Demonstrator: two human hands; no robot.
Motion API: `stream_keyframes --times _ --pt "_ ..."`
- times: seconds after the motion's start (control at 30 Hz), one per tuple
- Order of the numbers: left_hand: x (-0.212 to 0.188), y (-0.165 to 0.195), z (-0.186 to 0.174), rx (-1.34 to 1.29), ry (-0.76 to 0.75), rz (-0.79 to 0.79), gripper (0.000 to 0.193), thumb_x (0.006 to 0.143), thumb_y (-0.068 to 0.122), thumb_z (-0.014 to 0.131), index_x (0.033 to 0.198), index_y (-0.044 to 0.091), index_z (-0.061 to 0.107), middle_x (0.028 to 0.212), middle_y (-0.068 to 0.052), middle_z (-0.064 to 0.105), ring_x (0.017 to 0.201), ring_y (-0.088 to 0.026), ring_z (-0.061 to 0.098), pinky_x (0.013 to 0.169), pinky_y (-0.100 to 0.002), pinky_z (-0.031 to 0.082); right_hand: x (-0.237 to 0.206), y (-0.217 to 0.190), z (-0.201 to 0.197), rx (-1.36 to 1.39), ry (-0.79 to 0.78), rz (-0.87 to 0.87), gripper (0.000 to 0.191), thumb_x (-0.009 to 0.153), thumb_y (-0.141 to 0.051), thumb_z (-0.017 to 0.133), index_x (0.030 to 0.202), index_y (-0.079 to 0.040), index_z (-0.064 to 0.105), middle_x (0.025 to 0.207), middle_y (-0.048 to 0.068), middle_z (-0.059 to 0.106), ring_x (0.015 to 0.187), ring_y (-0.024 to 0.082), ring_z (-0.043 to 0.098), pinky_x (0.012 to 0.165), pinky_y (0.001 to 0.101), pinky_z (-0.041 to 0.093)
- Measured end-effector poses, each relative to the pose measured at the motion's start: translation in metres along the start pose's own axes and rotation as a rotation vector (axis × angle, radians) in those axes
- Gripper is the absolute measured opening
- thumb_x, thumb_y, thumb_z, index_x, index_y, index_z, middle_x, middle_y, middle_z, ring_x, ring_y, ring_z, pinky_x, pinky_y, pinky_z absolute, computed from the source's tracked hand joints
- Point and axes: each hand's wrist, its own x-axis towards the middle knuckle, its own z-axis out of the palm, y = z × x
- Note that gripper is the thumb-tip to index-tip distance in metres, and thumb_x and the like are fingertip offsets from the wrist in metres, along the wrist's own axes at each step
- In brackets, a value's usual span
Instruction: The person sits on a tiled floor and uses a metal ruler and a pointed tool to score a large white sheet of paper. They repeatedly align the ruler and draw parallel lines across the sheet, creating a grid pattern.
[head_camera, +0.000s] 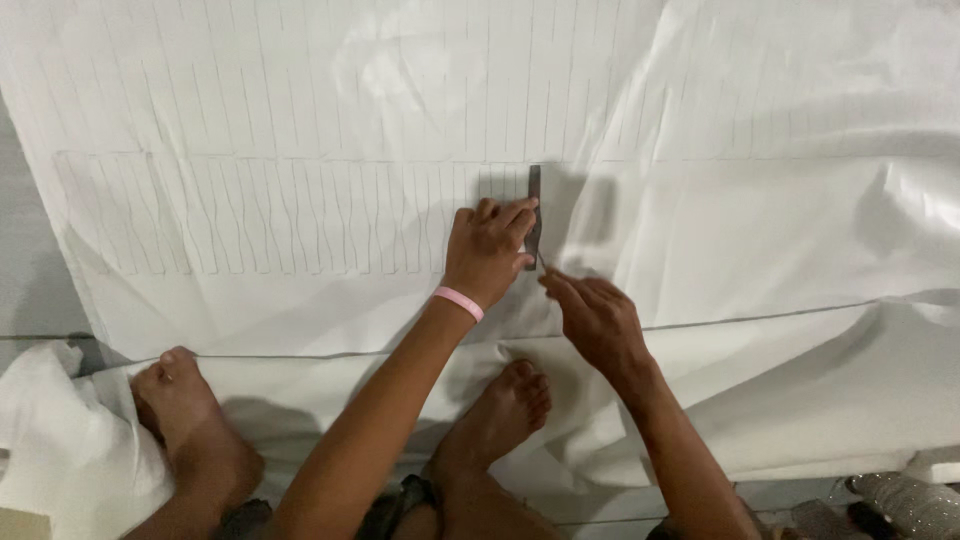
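Two bare feet rest on the white fabric at the near edge. Beyond, right hand pinches a small marking tool, too small to identify. Left hand, its grip flat and spread, presses the dark ruler upright against the traced lines.

A sheet is lying spread over the floor, with rows of drawn lines running across it. A strip is lying upright on the sheet at the right end of the lower row. The left hand is pressing on the strip from its left side. The right hand is sitting just below and right of the strip's lower end. Two feet are resting on the sheet's near part, one at the left, the other between the forearms. A band is sitting on the left wrist.
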Motion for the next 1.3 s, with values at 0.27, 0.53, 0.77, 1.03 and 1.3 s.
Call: stream_keyframes --times 0.27,0.53,0.77,1.03,1.3 --pt "-0.002 -0.002 -0.003 -0.034 -0.001 0.005 0.05 0.069 0.026 0.09 0.11 0.014 0.066 0.137 0.008 0.06 0.111 -0.019 0.056 0.09 -0.042 0.042 -0.015 0.005 0.0 0.142 -0.011 0.068 0.028 0.089 0.011 0.062 0.109 -0.007 0.07 0.117 0.007 0.077 0.09 0.022 0.075 0.077 0.0358 0.063" --pt "-0.001 -0.003 -0.006 -0.083 -0.001 -0.005 0.051 0.069 0.026 0.09 0.112 0.014 0.064 0.137 0.009 0.061 0.114 -0.019 0.056 0.093 -0.041 0.042 -0.007 0.008 -0.006 0.149 -0.03 0.04 0.025 0.093 0.007 0.063 0.112 -0.008 0.069 0.114 0.005 0.077 0.093 0.022 0.076 0.08 0.0351 0.063" --pt "-0.003 -0.004 -0.005 -0.096 0.006 -0.011 0.053 0.068 0.026 0.091 0.113 0.014 0.064 0.137 0.009 0.061 0.112 -0.019 0.055 0.094 -0.042 0.041 -0.009 0.01 -0.012 0.076 0.0 0.105 0.031 0.093 0.009 0.061 0.119 -0.005 0.07 0.113 0.005 0.076 0.099 0.026 0.075 0.084 0.0383 0.062" --pt "-0.003 -0.005 -0.003 -0.089 0.011 0.007 0.053 0.069 0.025 0.091 0.114 0.015 0.063 0.137 0.009 0.06 0.112 -0.019 0.056 0.092 -0.042 0.041 -0.01 0.008 -0.005 0.09 -0.042 0.03 0.027 0.09 0.009 0.063 0.108 -0.01 0.07 0.116 0.003 0.077 0.1 0.023 0.076 0.086 0.0378 0.062" --pt "-0.003 -0.007 -0.004 -0.137 -0.037 -0.039 0.069 0.071 0.027 0.09 0.131 0.018 0.055 0.132 0.006 0.064 0.117 -0.021 0.056 0.096 -0.044 0.039 0.008 0.016 -0.001 0.168 0.056 0.129 0.028 0.099 0.005 0.06 0.123 -0.007 0.066 0.116 0.006 0.077 0.101 0.024 0.075 0.085 0.0348 0.063"
